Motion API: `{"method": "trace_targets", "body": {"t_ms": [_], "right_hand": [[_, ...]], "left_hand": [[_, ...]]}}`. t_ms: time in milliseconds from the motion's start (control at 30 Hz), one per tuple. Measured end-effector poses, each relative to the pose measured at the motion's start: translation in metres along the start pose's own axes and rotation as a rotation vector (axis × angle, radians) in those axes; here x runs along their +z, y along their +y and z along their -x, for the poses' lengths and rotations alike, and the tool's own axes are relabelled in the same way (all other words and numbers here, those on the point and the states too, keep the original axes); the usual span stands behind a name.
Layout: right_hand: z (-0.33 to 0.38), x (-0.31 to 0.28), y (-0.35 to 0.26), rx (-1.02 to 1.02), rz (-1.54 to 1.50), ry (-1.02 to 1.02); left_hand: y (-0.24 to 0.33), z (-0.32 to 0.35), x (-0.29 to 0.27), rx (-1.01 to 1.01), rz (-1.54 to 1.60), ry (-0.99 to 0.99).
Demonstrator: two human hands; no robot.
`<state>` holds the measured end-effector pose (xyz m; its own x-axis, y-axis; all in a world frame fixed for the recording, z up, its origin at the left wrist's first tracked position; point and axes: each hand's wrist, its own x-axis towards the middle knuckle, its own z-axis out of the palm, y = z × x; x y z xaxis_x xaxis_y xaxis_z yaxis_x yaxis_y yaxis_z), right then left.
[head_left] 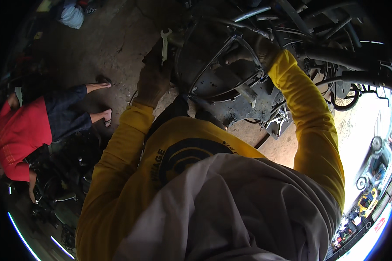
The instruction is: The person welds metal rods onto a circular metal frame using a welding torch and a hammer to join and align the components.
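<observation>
My left hand [154, 82] is closed around an open-end wrench [164, 45], whose forked jaw points away from me. It is beside the left side of a dark frame of welded metal bars [207, 65]. My right hand [265, 51] is in deep shadow at the frame's right side, close against the bars. Its fingers reach left behind one bar, and whether they grip it I cannot make out. Below the frame lies a dark, pitted metal surface [244, 109] with a short metal piece [247, 94] above it.
Metal tubes [331, 54] and cables crowd the right. On the left stands a person in a red shirt [26, 130] and sandals, beside dark machinery [65, 174]. A white bag [72, 16] lies on the dirt floor [113, 43]. Vehicles [374, 158] stand in bright light at right.
</observation>
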<state>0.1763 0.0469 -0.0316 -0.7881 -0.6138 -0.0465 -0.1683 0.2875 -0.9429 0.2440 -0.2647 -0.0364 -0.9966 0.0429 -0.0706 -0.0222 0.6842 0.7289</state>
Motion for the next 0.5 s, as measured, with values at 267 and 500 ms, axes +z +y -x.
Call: {"method": "trace_targets", "body": {"t_ms": [267, 500], "right_hand": [[-0.013, 0.013, 0.005, -0.020, 0.421, -0.290], [-0.016, 0.017, 0.030, -0.476, 0.577, -0.072]], "left_hand": [[-0.036, -0.001, 0.012, 0.156, -0.351, -0.108], [-0.009, 0.000, -0.006, 0.245, -0.634, -0.133]]}}
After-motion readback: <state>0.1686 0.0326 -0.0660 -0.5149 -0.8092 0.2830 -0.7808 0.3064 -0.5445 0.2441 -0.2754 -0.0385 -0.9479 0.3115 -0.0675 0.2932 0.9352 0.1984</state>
